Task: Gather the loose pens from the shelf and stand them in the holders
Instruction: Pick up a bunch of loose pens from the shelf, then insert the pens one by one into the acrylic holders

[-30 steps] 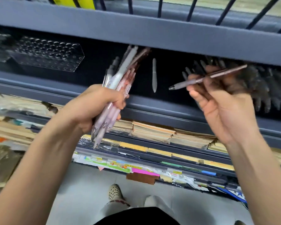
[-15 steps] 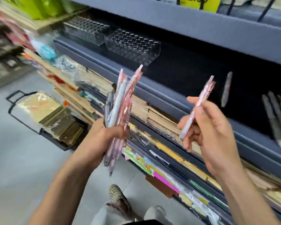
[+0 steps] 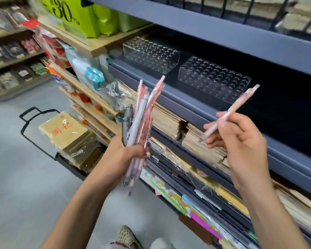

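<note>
- Now the person's left hand (image 3: 127, 153) is clamped round a bundle of pens (image 3: 142, 119), fingers curled tight about the middle of the barrels.
- The bundle stands nearly upright and fans out a little at the top. The tips poke out below the fist. Most of the pens are pink or rose-coloured, with one white and one grey among them.
- The right hand (image 3: 241, 141) pinches a single pink pen (image 3: 230, 114) between thumb and fingertips. It is tilted, its upper end pointing up and to the right and its lower end down towards the left hand.
- That pen hangs in the air in front of the grey shelf (image 3: 190, 112), touching nothing but the fingers.
- Two clear holders sit side by side on the shelf, their tops covered in rows of round holes: the nearer holder (image 3: 214, 79) is above and between the two hands, and the farther holder (image 3: 151, 54) is just beside it on the left.
- Both hands and all the pens are held apart from the holders.
- Below the shelf, notebooks (image 3: 169, 123) are packed along lower tiers.
- On the floor to the left stands a black wire basket (image 3: 31, 123) filled with tan booklets.
</note>
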A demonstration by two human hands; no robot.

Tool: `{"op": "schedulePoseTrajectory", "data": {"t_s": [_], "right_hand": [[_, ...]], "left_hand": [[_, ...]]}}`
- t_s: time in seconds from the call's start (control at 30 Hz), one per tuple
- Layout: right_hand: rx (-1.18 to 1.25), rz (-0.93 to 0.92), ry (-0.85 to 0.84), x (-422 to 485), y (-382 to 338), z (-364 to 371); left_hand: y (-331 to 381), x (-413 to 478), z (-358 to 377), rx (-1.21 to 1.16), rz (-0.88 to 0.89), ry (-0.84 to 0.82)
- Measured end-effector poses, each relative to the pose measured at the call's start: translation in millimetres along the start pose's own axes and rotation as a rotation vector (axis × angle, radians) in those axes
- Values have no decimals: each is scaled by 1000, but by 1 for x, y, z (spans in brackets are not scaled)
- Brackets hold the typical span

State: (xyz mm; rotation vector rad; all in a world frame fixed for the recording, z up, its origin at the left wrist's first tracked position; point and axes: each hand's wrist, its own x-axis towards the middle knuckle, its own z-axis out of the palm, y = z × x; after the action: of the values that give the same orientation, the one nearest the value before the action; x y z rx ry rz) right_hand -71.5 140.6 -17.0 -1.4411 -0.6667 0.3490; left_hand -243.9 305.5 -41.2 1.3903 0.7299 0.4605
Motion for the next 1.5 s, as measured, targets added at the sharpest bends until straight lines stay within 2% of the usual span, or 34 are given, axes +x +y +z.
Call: {"op": "schedulePoseTrajectory", "data": {"t_s": [0.3,0.4,0.6,0.73,0.87,1.07,1.2,1.33,1.5], "right_hand": [[-20,-128,470,85,-3,57],[-39,-181,514,116,-3,62],[-368,-178,578,176,6,65],[-543,-171,523,196,6,68],[-680,-13,416,209,5,66],[-967,109,314,222,1,72],[-1067,83,222,226,4,76],[-1093,52,271,220,5,77],[-1193,116,305,224,4,85]], "left_hand": [[9,70,-61,-21,12,-217],[15,90,-65,-24,17,-304],[26,132,-68,-11,-3,-377],[30,153,-70,-18,-6,-387],[29,168,-74,-11,-11,-426],[32,180,-80,56,-31,-518],[36,185,-90,55,-34,-594],[45,184,-99,54,-62,-656],[48,182,-115,95,-70,-695]]}}
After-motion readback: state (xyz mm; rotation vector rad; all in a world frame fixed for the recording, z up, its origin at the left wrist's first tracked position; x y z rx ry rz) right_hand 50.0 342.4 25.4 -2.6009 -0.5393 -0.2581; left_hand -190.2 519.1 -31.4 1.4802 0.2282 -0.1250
